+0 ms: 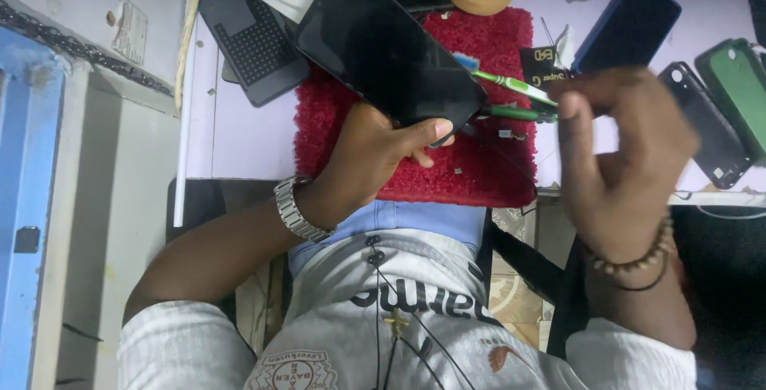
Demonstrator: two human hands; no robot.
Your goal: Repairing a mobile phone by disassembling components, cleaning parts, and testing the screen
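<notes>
Two hands, glossy black slab phone [383, 47], green toothbrush [511, 87], fuzzy red mat [479, 166]

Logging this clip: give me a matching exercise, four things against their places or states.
Things:
1. black phone
2. green toothbrush
3. red mat
4. metal wristwatch

Places or states:
A. lying on the desk under the work
B. worn on the left wrist
C. pinched in the right hand
D. gripped by the left hand

Pairs: 1-D, 2-C, 3-A, 4-B.

Left hand [375, 150] grips a black phone [383, 47]; right hand [618, 146] pinches a green toothbrush [511, 85].
</notes>
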